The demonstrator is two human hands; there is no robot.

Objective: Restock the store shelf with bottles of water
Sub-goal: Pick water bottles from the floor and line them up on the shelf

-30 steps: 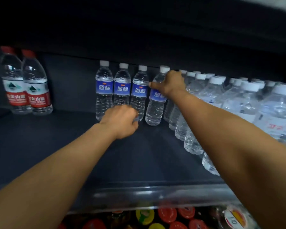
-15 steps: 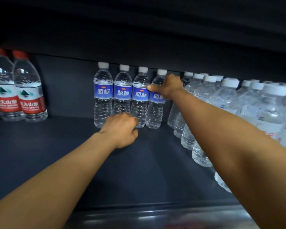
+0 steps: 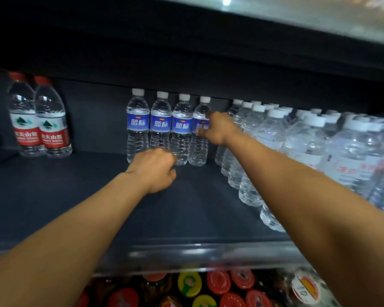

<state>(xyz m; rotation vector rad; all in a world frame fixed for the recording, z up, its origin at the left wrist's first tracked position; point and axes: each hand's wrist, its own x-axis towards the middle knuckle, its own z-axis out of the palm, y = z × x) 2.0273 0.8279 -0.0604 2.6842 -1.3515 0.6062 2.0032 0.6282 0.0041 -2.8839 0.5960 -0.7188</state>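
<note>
Both my bare arms reach forward, the right one stretched farther and higher than the left. My left hand [image 3: 153,169] is curled into a loose fist, knuckles up. My right hand [image 3: 217,129] has its fingers curled inward, blurred at the tips.

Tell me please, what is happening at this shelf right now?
A person is restocking a dark shelf with water. Four blue-label bottles stand upright in a row at the back. The right hand holds the rightmost blue-label bottle at its label. The left hand, fingers curled, is low in front of the row; whether it grips a bottle cannot be told. Two red-label bottles stand to the left, many clear bottles to the right.
</note>
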